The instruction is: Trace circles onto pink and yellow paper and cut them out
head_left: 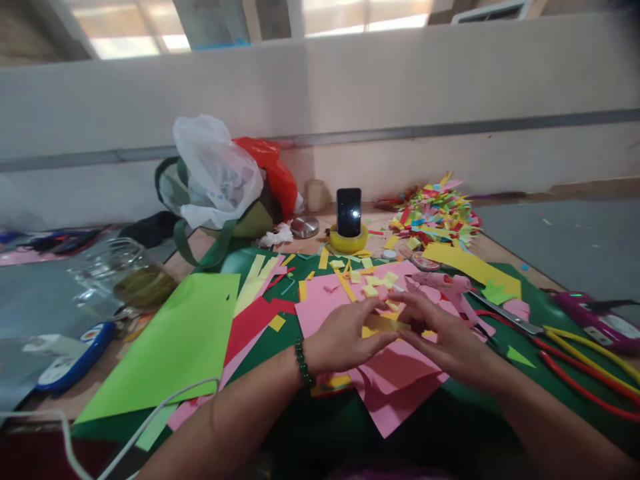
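Note:
A small yellow paper strip is stretched between my two hands. My left hand, with a dark green bead bracelet at its wrist, pinches the left end between thumb and fingers. At the other end, the thumb and fingers of my right hand are closed on the strip. Beneath both hands lie pink paper sheets, overlapping one another. Just beyond the fingertips are small pale yellow paper pieces. A pink glue gun rests right of the sheets, partly behind my right hand.
Large scissors with red and yellow handles lie at right. A green sheet and red paper cover the left. Behind stand a phone in a tape roll, a paper-strip pile, a bag and a glass jug.

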